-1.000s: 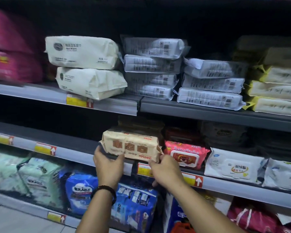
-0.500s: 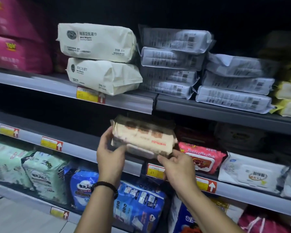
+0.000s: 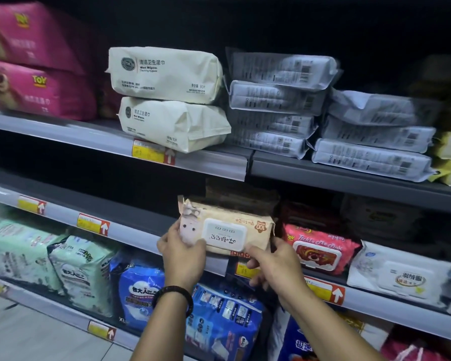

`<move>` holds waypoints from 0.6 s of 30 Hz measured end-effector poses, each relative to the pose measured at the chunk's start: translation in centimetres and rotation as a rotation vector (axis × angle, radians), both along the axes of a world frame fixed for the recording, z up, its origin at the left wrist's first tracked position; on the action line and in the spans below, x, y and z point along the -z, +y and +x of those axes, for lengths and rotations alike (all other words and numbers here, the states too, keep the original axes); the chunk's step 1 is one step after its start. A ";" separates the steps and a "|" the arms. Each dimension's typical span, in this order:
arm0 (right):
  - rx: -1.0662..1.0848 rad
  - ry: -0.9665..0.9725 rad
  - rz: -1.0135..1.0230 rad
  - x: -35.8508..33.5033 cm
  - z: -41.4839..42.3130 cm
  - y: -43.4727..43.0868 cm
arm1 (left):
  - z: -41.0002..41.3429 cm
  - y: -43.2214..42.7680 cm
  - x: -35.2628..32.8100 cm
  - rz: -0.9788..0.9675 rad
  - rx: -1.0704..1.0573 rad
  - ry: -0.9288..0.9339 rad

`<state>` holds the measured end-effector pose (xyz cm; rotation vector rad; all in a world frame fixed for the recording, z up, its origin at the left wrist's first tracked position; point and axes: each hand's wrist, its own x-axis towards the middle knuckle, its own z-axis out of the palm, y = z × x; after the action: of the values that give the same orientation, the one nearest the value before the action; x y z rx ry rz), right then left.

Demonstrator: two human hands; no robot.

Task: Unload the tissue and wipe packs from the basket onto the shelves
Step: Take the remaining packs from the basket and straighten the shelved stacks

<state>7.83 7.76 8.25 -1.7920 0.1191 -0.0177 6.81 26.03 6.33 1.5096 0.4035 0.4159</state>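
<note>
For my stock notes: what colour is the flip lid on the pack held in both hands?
White lid, on a beige pack; head view.

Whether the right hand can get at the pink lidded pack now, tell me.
Probably yes: the pink lidded pack lies just beside the right hand, front uncovered. But that hand, with the left hand, holds the beige wipe pack and must release it first.

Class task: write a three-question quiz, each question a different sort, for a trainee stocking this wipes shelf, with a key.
1. True or false: both the left hand and the right hand hold the beige wipe pack.
2. What lies just right of it? A red pack; B bottle; C box.
3. How many cream packs are stacked on the upper shelf?
Key: 1 true; 2 A; 3 two.
</note>
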 end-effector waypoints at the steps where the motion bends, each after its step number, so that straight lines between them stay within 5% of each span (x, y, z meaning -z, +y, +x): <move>1: -0.013 0.003 0.010 -0.2 0.0 0.0 | -0.4 -0.4 -0.5 0.006 -0.023 0.008; 8: -0.035 -0.174 -0.040 -1.9 -1.8 1.2 | -1.1 0.8 -0.4 -0.121 -0.015 -0.001; 14: -0.019 -0.234 -0.153 -1.2 -4.2 1.5 | -2.0 0.5 0.2 -0.699 -0.046 -0.164; 18: 0.004 -0.204 -0.336 -0.4 -4.2 2.0 | -2.5 -0.2 0.5 -0.842 0.083 -0.074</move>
<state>3.68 9.81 8.68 -2.1126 -0.0286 -0.2350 4.28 25.81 5.79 0.6861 0.3873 0.1897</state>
